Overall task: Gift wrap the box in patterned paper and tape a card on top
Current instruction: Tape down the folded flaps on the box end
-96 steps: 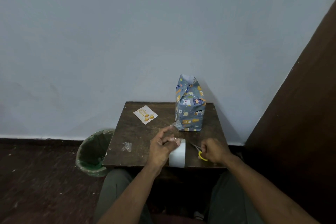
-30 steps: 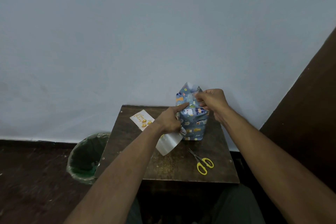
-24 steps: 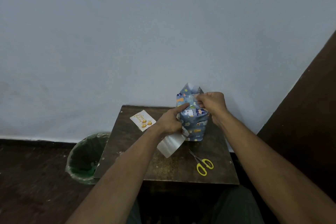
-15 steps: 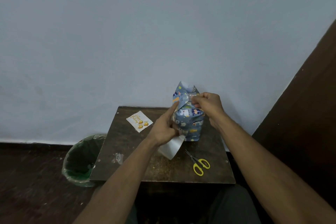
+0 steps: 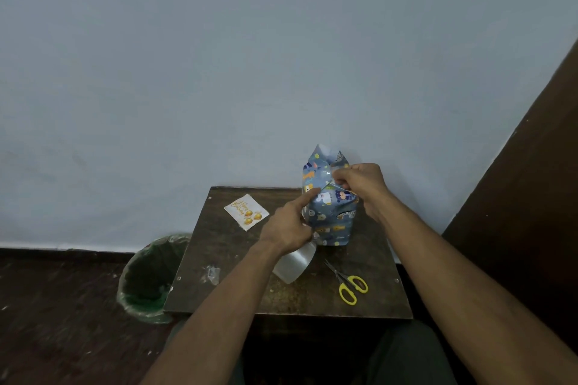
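Observation:
The box (image 5: 333, 222), wrapped in blue paper with animal prints, stands upright at the back right of the small dark table (image 5: 237, 284). Its top flaps stick up loose. My left hand (image 5: 289, 223) holds the clear tape roll (image 5: 292, 264) in its curled fingers, with the index finger stretched out against the box's left front edge. My right hand (image 5: 359, 181) pinches the folded paper, and maybe a strip of tape, near the box's top. The white card (image 5: 246, 211) with gold balloons lies flat at the table's back left.
Yellow-handled scissors (image 5: 347, 284) lie on the table in front of the box. A crumpled bit of clear tape (image 5: 211, 273) sits near the left edge. A green-lined bin (image 5: 147, 278) stands on the floor left of the table. A dark panel (image 5: 525, 197) rises at the right.
Earlier both hands worked the tape roll and scissors at the table's front. They have since moved up to the box, left the scissors on the table, and now hold its upper fold.

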